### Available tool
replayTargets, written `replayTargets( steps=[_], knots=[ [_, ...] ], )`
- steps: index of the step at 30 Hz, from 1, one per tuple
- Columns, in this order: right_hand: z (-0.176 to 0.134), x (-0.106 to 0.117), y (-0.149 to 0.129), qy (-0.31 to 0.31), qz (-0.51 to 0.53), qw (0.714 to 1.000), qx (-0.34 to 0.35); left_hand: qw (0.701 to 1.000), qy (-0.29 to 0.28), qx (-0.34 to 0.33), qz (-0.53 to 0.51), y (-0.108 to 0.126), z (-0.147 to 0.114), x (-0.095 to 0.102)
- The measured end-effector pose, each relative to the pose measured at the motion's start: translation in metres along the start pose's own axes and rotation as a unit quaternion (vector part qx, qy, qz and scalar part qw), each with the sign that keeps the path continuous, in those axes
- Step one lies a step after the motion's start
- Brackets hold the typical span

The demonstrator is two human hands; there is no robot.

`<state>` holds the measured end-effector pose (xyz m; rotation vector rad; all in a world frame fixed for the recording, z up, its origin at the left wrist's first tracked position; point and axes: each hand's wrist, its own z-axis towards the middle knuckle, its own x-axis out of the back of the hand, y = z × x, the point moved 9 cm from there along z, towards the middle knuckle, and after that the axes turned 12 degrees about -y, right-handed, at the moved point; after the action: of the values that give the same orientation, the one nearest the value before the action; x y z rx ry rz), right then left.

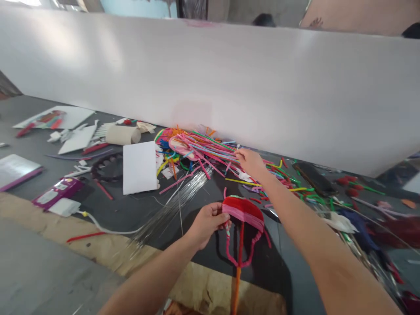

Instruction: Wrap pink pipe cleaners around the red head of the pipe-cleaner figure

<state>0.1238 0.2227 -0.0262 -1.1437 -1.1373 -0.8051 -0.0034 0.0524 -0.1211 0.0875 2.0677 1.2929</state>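
Observation:
My left hand (210,222) pinches the left edge of a pipe-cleaner craft piece (243,213). Its rounded top is filled with red and pink rows; below, a pink outline narrows to a point. A red stem runs down its middle and turns orange lower down. Farther forward, my right hand (251,162) is closed at the right end of a heap of pipe cleaners (210,146), mostly pink with some blue and green. Its fingertips are partly hidden, so I cannot make out what they grip.
A white box (140,168), a cardboard tube (123,135) and a purple device (59,192) with a white cable stand left. Thin metal wires (177,205) lie mid-table. A dark phone (315,178) and scattered pipe-cleaner scraps are at right. A tall white panel (210,78) closes off the back.

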Motion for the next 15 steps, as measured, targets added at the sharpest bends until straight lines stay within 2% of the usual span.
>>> replayTargets(
  steps=[4,8,12,15],
  knots=[
    [0.041,-0.019,-0.012,-0.020,-0.011,1.000,-0.022,1.000,0.010,0.014,-0.012,-0.002,0.000,0.002],
    [0.052,-0.026,-0.009,-0.041,-0.007,0.998,-0.053,0.999,0.011,0.019,-0.034,-0.001,0.000,0.003],
    [0.040,-0.011,0.002,-0.022,0.032,0.997,-0.069,0.999,-0.004,0.014,-0.029,-0.002,0.001,0.001],
    [0.025,0.017,0.010,0.049,0.082,0.993,-0.069,1.000,-0.017,0.011,-0.015,-0.002,0.002,0.000]
  ],
)
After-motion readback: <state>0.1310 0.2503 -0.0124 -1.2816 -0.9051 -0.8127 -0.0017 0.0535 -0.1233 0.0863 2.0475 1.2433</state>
